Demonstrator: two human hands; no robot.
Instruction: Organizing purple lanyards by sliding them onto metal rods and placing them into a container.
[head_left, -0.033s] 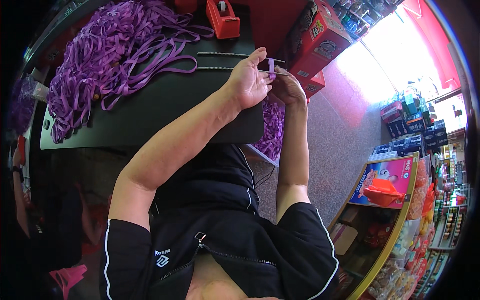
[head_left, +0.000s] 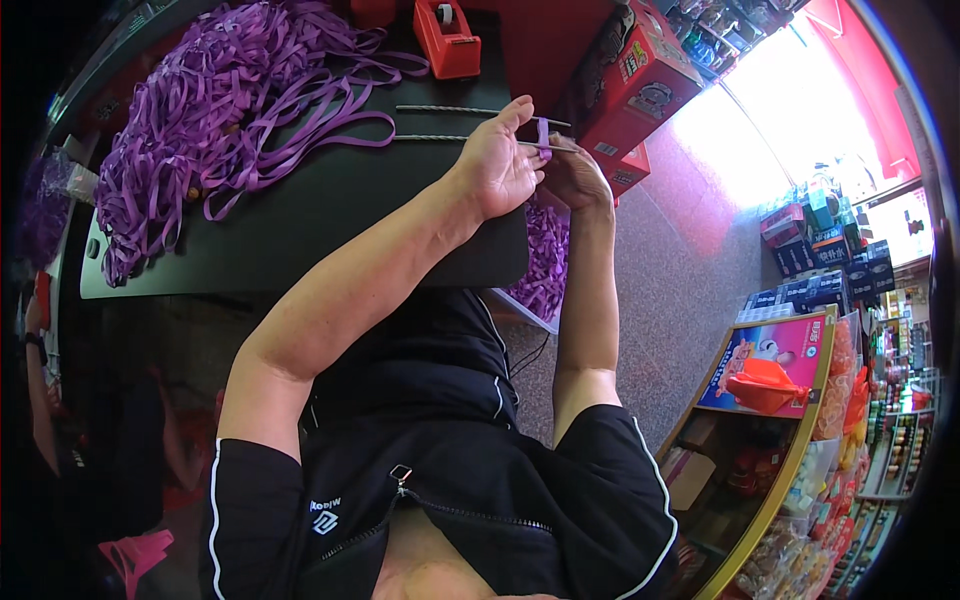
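Two twisted metal rods (head_left: 430, 137) stick out side by side over the black table's right end. A short band of purple ribbon (head_left: 543, 135) is looped across both rods near their tips. My left hand (head_left: 495, 168) is at the rods with its palm turned up, thumb raised and fingers stretched toward the ribbon. My right hand (head_left: 582, 178) is on the other side of the ribbon, its bent fingers closed at the nearer rod's tip; the fingertips are partly hidden. A large heap of purple ribbon (head_left: 215, 120) lies on the table, with loose loops reaching toward the rods.
A red tape dispenser (head_left: 447, 45) stands at the back of the black table (head_left: 350, 235). Below its right edge is a bin of purple ribbon pieces (head_left: 543, 265). Red cartons (head_left: 640, 85) are stacked beyond my right hand. A glass display case (head_left: 745, 440) stands at the right.
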